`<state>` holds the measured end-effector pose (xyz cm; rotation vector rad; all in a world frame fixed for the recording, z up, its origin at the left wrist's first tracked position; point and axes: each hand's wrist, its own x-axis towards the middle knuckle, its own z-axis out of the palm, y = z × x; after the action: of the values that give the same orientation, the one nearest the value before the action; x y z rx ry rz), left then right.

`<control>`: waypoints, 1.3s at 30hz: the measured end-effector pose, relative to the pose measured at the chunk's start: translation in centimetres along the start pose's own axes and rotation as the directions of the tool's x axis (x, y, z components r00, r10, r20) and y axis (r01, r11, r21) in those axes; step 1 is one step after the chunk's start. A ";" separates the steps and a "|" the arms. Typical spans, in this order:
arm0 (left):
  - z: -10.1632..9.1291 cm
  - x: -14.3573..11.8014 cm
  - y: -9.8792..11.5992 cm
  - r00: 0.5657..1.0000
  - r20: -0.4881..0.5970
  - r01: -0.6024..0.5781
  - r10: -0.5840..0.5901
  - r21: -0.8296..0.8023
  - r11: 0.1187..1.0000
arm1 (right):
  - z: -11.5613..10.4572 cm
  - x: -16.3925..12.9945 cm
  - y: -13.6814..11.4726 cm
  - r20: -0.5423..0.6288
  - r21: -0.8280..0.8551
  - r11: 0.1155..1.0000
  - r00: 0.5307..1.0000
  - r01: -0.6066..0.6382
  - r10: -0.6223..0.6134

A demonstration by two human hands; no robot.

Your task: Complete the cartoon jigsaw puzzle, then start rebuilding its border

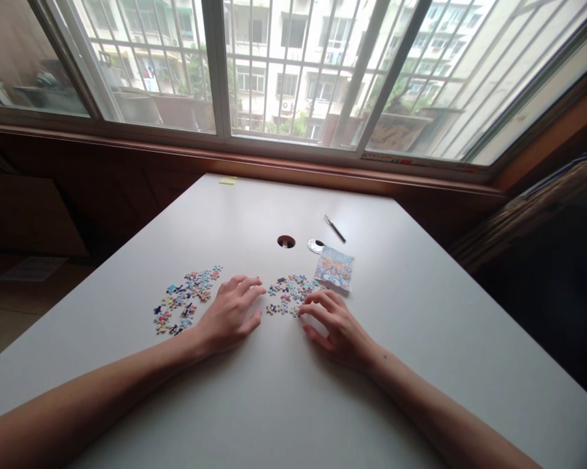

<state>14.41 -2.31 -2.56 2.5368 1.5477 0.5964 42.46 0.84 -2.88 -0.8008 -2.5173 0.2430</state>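
Two loose heaps of small colourful puzzle pieces lie on a white table (420,312). The left heap (183,299) is spread out beside my left hand (230,314), which rests flat on the table with its fingers apart and holds nothing. The smaller heap (288,293) lies between my hands. My right hand (335,326) rests on the table with its fingertips touching the near edge of that heap. A small colourful picture card (335,267) lies just beyond my right hand.
A pen (335,228) lies farther back on the table, near a round cable hole (286,241) and its loose cap (316,245). A yellow note (227,180) sits at the far edge. A barred window runs behind the table; dark furniture stands at the right.
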 end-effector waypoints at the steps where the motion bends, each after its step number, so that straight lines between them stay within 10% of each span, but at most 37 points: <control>1: 0.0 0.0 0.0 0.999 0.034 -0.032 0.032 0.015 0.999 | 0.0 0.0 0.0 0.013 -0.002 1.000 1.000 0.004 -0.004; 20: -0.1 0.1 0.7 0.990 0.058 -0.128 0.126 0.035 0.991 | -0.2 -0.1 -0.3 0.018 0.002 1.000 1.000 0.015 -0.015; 39: -0.2 -0.8 1.0 0.972 -0.194 -0.101 0.133 0.168 0.981 | 0.2 -0.2 0.1 -0.164 -0.066 0.965 0.957 -0.254 0.240</control>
<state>14.85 -3.44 -2.33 2.7777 1.5730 0.8032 42.55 0.83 -3.22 -1.1276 -2.2939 0.1484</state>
